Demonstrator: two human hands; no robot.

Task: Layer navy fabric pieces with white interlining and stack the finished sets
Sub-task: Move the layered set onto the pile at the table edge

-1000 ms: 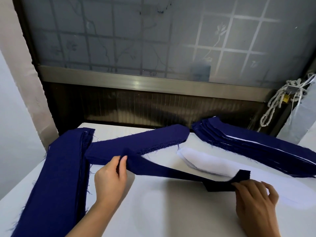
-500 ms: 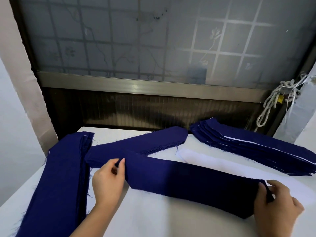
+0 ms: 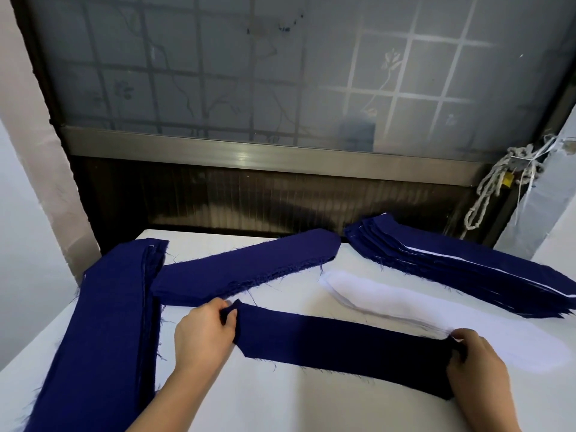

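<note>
We have one navy piece [image 3: 343, 344] stretched between both hands over the near part of the white table [image 3: 280, 406], just in front of the white interlining [image 3: 374, 296]. The left hand [image 3: 202, 336] pinches its left tip, thumb and curled fingers closed on the cloth with a small fold standing up between them; the right hand [image 3: 478, 361] grips the right end, fingers curled over the edge, though the dark cloth there hides how much they hold, and we cannot tell whether the strip lies flat on the table or hangs just above it. To do this step well, we judge, we should keep light, even tension along the length so the strip does not wrinkle, then bring it to the interlining and match the rounded tip and long edges before letting go, one end first and the other smoothed down after. The edges are frayed, so hard pulling may drag threads out or skew the cut shape. The interlining looks thin and light; a quick drop could shift it, so we should lay, not toss. The finished stack [image 3: 467, 269] sits at the far right, white edges showing between its navy layers, while the left navy pile [image 3: 109, 322] and the middle navy pile [image 3: 246, 269] lie beyond the left hand.
</note>
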